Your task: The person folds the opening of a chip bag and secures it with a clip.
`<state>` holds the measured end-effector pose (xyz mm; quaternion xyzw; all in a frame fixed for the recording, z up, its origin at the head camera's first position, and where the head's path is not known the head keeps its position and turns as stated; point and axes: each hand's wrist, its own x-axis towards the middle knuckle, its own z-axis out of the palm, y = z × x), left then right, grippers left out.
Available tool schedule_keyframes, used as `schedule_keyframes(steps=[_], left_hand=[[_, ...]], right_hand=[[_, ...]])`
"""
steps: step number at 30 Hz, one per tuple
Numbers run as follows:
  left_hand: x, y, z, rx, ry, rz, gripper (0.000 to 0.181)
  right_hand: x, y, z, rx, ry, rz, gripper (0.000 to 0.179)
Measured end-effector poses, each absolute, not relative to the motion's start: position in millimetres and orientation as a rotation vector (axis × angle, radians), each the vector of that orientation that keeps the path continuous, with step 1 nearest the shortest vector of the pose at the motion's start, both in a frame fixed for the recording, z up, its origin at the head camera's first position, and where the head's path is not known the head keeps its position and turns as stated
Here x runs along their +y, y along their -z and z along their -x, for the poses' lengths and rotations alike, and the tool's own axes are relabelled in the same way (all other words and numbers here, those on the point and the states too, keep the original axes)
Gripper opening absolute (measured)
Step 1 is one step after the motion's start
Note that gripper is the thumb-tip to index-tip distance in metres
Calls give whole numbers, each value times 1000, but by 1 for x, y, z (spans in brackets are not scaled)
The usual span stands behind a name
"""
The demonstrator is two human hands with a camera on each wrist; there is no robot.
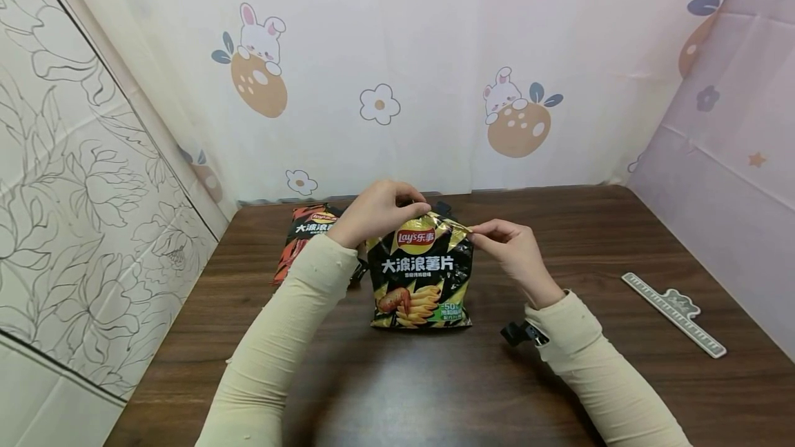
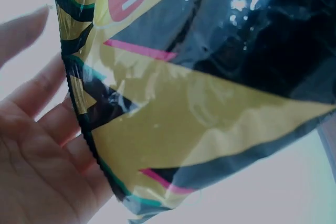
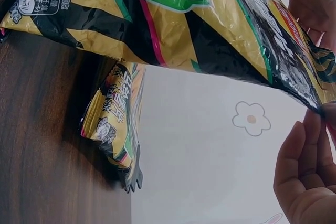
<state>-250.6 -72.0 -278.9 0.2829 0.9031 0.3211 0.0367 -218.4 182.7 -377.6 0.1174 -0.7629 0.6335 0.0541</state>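
A black and gold Lay's potato chip bag [image 1: 422, 288] is held roughly upright over the brown table, its printed front towards me. My left hand [image 1: 388, 209] holds its top edge from the upper left. In the left wrist view, some fingers [image 2: 55, 124] pass behind the crimped edge of the bag [image 2: 173, 108]. My right hand [image 1: 512, 254] pinches the upper right corner between thumb and fingertips. That pinch also shows in the right wrist view, where the right hand [image 3: 304, 166] is at the corner of the bag [image 3: 173, 30].
A red and black Lay's bag [image 1: 301, 233] lies behind my left forearm. Another gold and black bag [image 3: 115, 114], with a dark claw-shaped piece [image 3: 134, 177] at its end, stands behind the held one. A pale ruler-like clip [image 1: 673, 312] lies at the right.
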Motion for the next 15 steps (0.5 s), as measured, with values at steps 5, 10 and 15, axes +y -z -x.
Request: schedule_keyframes(steps=[5, 10, 15], left_hand=[[-73, 278, 250, 2790, -958, -802, 23], [-73, 279, 251, 2787, -965, -803, 21], [-73, 280, 251, 2780, -986, -806, 19]], right_hand=[[183, 377, 218, -2319, -1928, -362, 21], [183, 377, 218, -2335, -1919, -353, 25], [184, 377, 218, -2346, -1922, -362, 28]])
